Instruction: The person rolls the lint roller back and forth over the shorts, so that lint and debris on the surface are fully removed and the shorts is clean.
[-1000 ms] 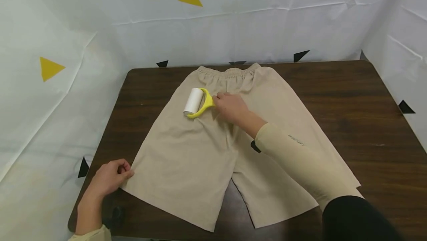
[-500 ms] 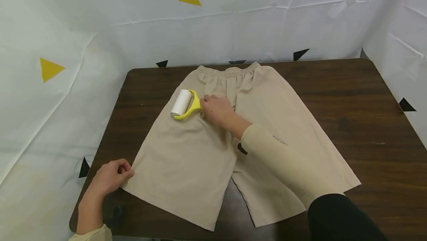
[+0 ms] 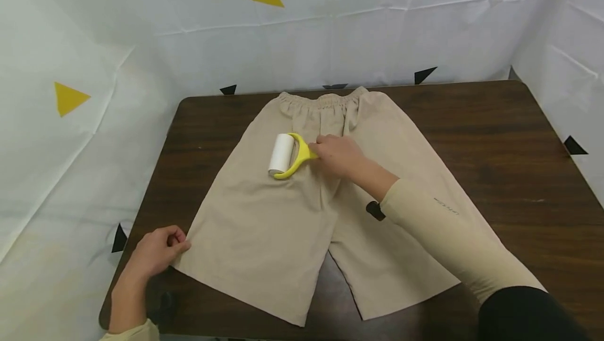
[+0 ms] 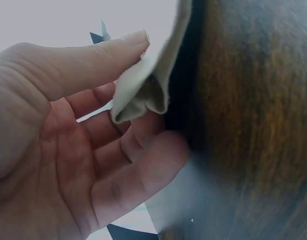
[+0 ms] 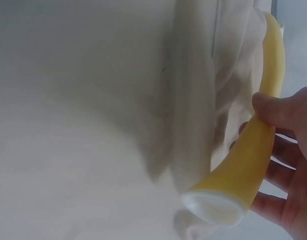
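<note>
Beige shorts (image 3: pixel 255 246) lie spread flat, waistband toward the back wall. My right hand (image 3: pixel 340 157) grips the yellow handle of a lint roller (image 3: pixel 281 155), whose white roll rests on the upper left part of the shorts. In the right wrist view the thumb and fingers wrap round the yellow handle (image 5: pixel 248 155). At the lower left, my left hand (image 3: pixel 158 252) pinches the outer hem corner of the left leg. The left wrist view shows that folded hem (image 4: pixel 143 95) between thumb and fingers.
The dark brown wooden table (image 3: pixel 533 173) lies under the shorts. White sheets (image 3: pixel 330 42) with yellow and black triangles stand at the back and both sides. A dark shape (image 3: pixel 162 304), too dim to identify, is near the front left edge.
The right hand first moved the lint roller left across the shorts, then back to the right and a little nearer. The left hand has stayed at the hem corner.
</note>
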Tool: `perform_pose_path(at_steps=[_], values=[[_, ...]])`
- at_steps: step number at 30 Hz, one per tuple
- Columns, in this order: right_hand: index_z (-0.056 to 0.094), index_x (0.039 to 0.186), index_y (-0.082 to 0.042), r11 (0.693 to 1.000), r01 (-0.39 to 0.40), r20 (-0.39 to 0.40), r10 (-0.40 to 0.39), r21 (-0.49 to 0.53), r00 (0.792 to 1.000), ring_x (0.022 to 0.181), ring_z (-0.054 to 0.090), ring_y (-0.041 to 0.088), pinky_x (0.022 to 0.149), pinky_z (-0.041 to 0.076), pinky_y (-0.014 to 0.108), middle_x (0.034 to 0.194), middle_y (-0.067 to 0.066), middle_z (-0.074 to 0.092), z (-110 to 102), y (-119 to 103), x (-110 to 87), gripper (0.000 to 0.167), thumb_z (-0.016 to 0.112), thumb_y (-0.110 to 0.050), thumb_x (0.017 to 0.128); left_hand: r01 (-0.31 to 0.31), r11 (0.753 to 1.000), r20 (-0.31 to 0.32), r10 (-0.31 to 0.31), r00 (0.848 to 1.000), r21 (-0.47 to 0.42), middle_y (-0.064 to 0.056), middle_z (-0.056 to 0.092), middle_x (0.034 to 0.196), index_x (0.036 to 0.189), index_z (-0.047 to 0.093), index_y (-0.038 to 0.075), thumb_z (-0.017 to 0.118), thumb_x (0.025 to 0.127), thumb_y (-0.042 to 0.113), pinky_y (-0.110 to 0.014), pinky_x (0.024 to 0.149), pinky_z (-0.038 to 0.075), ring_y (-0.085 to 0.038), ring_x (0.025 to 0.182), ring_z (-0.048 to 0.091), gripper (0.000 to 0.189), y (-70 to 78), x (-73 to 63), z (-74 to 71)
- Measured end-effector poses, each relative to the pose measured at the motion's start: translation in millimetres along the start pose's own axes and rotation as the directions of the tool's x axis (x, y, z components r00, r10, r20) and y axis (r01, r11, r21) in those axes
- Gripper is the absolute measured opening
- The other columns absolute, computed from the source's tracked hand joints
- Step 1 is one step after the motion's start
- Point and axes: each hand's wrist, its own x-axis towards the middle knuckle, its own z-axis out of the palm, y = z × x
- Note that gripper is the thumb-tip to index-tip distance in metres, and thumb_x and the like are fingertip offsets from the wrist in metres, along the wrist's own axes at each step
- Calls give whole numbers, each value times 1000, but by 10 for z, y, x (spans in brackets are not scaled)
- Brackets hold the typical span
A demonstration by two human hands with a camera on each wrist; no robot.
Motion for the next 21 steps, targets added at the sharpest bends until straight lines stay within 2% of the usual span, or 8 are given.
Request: perform_pose_path(at_steps=[5,10,15,21], values=[[67,105,-17,999,-1,-31,2,41,1000,70,55,24,55,43,42,86,4,56,-46,192,-268,18,68,-31,93,1,1000,0,-1,1000,-3,-1,54,74,88,62,8,73,88,24,-34,58,38,-17,64,49,19,6,-3,-3],[69,105,-17,998,12,-60,-9,57,998,69,53,20,53,42,39,84,2,55,-82,365,-486,15,71,-21,90,7,1000,1,-7,1000,-1,-1,54,75,89,62,7,72,88,25,-34,58,38,-17,65,49,20,-7,-19,-35],[70,111,-17,997,-21,-9,22,79,1000,70,51,17,57,42,36,84,0,55,-141,599,-712,23,72,-17,89,2,1000,1,-2,1000,-7,-1,54,75,89,62,7,72,88,24,-34,58,38,-17,65,49,20,2,-8,-23],[69,119,-16,993,-79,46,75,91,996,77,54,16,65,45,38,94,0,61,-190,903,-969,32,73,-16,88,0,1000,-6,0,1000,-6,-2,54,74,88,62,7,73,88,23,-34,59,39,-17,65,49,19,24,-1,-16]])
